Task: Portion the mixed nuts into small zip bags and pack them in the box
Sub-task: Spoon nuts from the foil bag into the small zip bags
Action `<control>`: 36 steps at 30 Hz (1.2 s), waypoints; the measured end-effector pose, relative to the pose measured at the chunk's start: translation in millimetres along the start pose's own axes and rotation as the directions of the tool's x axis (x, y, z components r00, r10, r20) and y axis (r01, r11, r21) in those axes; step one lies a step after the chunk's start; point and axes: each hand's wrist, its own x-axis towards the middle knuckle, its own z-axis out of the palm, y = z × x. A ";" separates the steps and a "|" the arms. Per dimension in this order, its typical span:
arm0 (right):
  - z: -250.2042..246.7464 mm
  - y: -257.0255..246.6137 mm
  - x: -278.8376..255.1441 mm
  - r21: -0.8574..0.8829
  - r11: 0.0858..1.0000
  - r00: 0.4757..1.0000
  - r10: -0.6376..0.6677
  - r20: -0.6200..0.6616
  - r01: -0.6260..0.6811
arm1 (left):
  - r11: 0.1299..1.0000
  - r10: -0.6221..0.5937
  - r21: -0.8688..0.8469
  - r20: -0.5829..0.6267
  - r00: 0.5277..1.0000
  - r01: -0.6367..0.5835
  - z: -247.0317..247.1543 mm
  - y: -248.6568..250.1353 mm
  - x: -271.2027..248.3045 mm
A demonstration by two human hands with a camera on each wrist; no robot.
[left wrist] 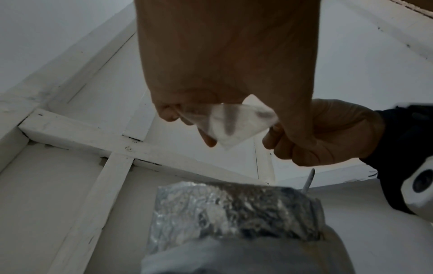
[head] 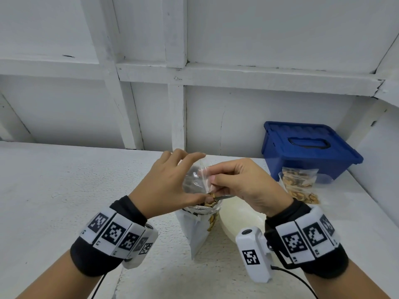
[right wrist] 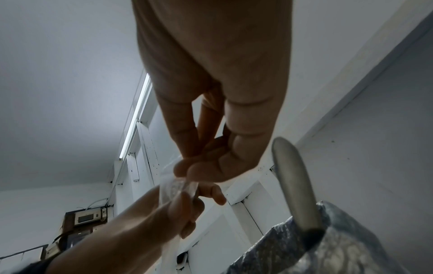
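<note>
Both hands (head: 192, 182) are pinched on one empty zip bag (head: 195, 180). It's held right above the open nut pouch (head: 203, 210), spoon handle (right wrist: 295, 185) nearer the right hand (head: 244, 184).

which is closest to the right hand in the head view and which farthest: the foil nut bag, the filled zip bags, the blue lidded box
From the right hand:
1. Silver foil-lined nut bag, just below and left of it, open, with a spoon handle sticking out.
2. Clear zip bags filled with nuts, on the table to its right.
3. Blue plastic lidded box, behind those bags, by the wall.
</note>
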 end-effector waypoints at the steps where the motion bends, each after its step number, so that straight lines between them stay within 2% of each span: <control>1: 0.2 0.0 0.1 -0.008 1.000 1.000 -0.003 -0.008 0.003 | 1.000 -0.004 0.001 0.004 1.000 0.004 -0.1 0.0 -0.7; 12: 4.9 1.5 -0.4 -0.031 0.999 0.999 -0.039 -0.028 0.038 | 0.974 0.014 -0.226 0.003 1.000 -0.013 -8.6 6.5 -4.4; 16: 5.3 1.7 -0.7 -0.116 0.992 0.998 -0.055 -0.027 0.051 | 0.938 -0.013 -0.347 0.030 0.999 0.023 -9.0 6.3 -5.7; 20: 3.4 0.3 -4.0 -0.193 0.977 0.995 -0.097 -0.012 0.093 | 0.917 -0.038 -0.396 0.014 0.999 0.040 -8.2 2.7 -8.3; 22: -0.2 1.0 -7.4 -0.315 0.934 0.977 -0.201 -0.074 0.168 | 0.912 -0.068 -0.406 -0.006 0.998 0.060 -9.0 -2.3 -11.3; 24: -5.8 2.8 -10.2 -0.518 0.826 0.921 -0.351 -0.166 0.222 | 0.906 -0.112 -0.413 -0.018 0.994 0.095 -9.8 -8.6 -15.0; 25: -9.5 4.4 -10.6 -0.607 0.767 0.902 -0.390 -0.186 0.207 | 0.904 -0.136 -0.412 -0.020 0.991 0.115 -9.8 -12.0 -16.8; 26: -13.7 7.3 -10.4 -0.673 0.722 0.909 -0.375 -0.183 0.162 | 0.902 -0.159 -0.409 -0.019 0.987 0.137 -9.1 -15.7 -18.7; 27: -17.2 11.1 -9.5 -0.727 0.680 0.937 -0.308 -0.166 0.095 | 0.901 -0.181 -0.403 -0.014 0.983 0.160 -7.8 -19.1 -20.3; 29: -21.8 20.2 -7.6 -0.783 0.621 0.988 -0.100 -0.118 -0.031 | 0.895 -0.223 -0.395 0.002 0.975 0.206 -3.8 -25.1 -23.3; 31: -20.7 29.7 -5.9 -0.744 0.665 0.996 -0.007 -0.093 -0.064 | 0.886 -0.256 -0.394 0.021 0.966 0.243 1.0 -28.9 -25.1; 33: -15.6 36.3 -4.1 -0.663 0.748 0.991 -0.067 -0.120 -0.030 | 0.877 -0.268 -0.403 0.038 0.963 0.260 5.2 -29.6 -25.7; 36: -8.1 40.9 2.8 -0.464 0.885 0.952 -0.169 -0.255 0.033 | 0.857 -0.276 -0.438 0.056 0.960 0.272 9.6 -29.4 -25.7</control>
